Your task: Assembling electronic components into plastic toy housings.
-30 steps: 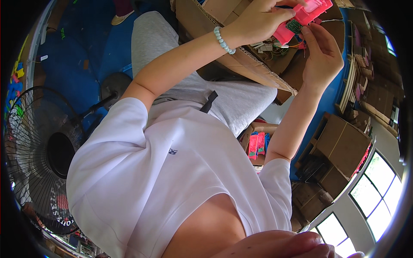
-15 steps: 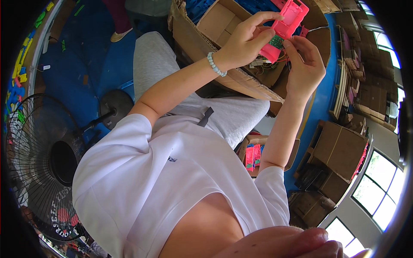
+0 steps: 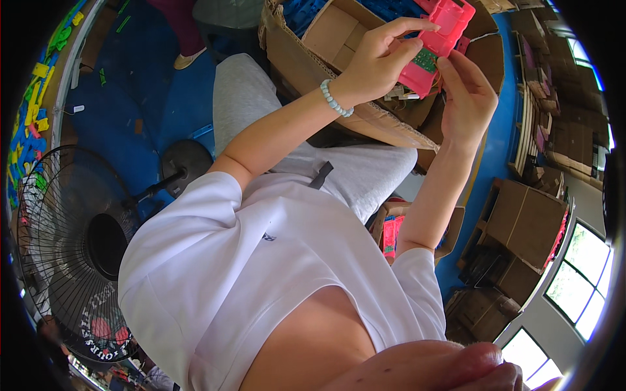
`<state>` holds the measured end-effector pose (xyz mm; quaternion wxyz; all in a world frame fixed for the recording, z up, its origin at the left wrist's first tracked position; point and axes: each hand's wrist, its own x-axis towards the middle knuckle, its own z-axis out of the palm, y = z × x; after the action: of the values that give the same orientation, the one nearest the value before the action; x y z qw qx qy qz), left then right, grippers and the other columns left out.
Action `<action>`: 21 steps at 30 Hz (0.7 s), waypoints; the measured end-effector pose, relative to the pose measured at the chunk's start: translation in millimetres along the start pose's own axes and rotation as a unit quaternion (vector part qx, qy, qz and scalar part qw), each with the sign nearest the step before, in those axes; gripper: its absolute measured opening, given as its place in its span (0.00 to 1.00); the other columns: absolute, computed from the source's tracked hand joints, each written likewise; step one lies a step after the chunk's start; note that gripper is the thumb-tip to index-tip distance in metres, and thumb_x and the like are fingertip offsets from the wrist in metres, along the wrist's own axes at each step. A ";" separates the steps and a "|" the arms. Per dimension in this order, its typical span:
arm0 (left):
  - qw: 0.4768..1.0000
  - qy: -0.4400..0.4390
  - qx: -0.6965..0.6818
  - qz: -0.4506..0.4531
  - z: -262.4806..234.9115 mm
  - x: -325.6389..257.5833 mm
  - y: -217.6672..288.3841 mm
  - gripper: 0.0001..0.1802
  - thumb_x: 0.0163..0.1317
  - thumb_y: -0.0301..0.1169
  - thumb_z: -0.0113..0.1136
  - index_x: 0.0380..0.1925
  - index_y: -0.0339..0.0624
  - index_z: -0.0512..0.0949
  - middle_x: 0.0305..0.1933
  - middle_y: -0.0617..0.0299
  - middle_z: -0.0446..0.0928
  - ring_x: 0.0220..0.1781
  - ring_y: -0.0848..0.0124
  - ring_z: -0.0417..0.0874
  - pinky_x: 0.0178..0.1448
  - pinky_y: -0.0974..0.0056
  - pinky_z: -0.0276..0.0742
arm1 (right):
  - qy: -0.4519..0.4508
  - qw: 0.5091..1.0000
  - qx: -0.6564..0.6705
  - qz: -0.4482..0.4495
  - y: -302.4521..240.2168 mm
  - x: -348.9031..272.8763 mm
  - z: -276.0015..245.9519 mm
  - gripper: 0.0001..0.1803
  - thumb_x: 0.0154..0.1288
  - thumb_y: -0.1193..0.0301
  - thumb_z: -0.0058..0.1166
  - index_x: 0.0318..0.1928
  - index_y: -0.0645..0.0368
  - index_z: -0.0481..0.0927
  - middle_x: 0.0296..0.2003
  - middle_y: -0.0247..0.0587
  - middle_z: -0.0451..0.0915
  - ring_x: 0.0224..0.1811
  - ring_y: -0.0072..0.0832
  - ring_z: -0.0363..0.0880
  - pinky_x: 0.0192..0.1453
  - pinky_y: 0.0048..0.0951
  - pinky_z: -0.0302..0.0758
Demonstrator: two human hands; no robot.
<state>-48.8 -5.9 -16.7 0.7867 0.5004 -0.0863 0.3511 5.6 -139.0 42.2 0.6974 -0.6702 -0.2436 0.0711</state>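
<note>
Head view, steep downward angle, strong fisheye bend at the rim.

We hold a pink plastic housing (image 3: 438,40) up in front of us, above an open cardboard box (image 3: 339,72) that rests against our lap. A small green circuit board (image 3: 425,60) shows seated in the housing's lower part.

Left hand (image 3: 378,62), beaded bracelet (image 3: 335,101) at the wrist: fingers curled around the housing's left edge, forefinger stretched along its top. It carries the piece. Right hand (image 3: 466,98): fingers mostly straight, tips touching the lower right side of the housing near the board; whether it pinches or only steadies, we cannot tell.

Handling, as we judge it: a light, stiff moulded shell, smooth enough to slip if gripped loosely. The board looks the fragile part, with fine leads likely at its edge. Best hold is by the housing's outer walls and corners, keeping fingertips off the board face.

Around us: blue pieces in the box's far compartment, more pink parts (image 3: 391,233) in a smaller carton beside our right side, a standing fan (image 3: 78,247) on the blue floor (image 3: 150,98) to our left, stacked cartons (image 3: 528,221) to the right below the windows.
</note>
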 end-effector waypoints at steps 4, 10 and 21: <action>0.998 -0.039 0.025 -0.049 9.3 -2.4 5.8 0.16 0.71 0.24 0.51 0.56 0.41 0.78 0.21 0.75 0.66 0.23 0.88 0.60 0.26 0.75 0.58 | 0.007 0.999 0.038 0.001 7.9 -1.8 -16.8 0.16 0.61 0.82 0.65 0.50 0.74 0.81 0.40 0.47 0.85 0.41 0.26 0.84 0.47 0.22 0.80; 0.998 -0.048 -0.030 -0.016 9.5 25.7 12.0 0.22 0.74 0.27 0.52 0.66 0.34 0.70 0.70 0.57 0.68 0.66 0.74 0.72 0.67 0.69 0.68 | 0.039 0.999 0.022 -0.019 27.3 1.8 -47.6 0.16 0.69 0.74 0.59 0.54 0.70 0.81 0.31 0.34 0.81 0.30 0.17 0.74 0.34 0.18 0.69; 0.978 -0.151 0.085 0.115 -6.6 34.3 11.8 0.22 0.74 0.28 0.51 0.67 0.41 0.70 0.72 0.56 0.64 0.74 0.67 0.64 0.73 0.64 0.61 | -0.045 0.992 -0.021 0.112 53.3 -1.9 -14.1 0.13 0.66 0.75 0.60 0.49 0.65 0.78 0.28 0.39 0.83 0.29 0.23 0.83 0.34 0.22 0.79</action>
<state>-32.4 18.7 5.4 0.6736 0.5992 -0.2313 0.3657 22.1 -147.6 -9.7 0.6594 -0.7037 -0.1994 0.1736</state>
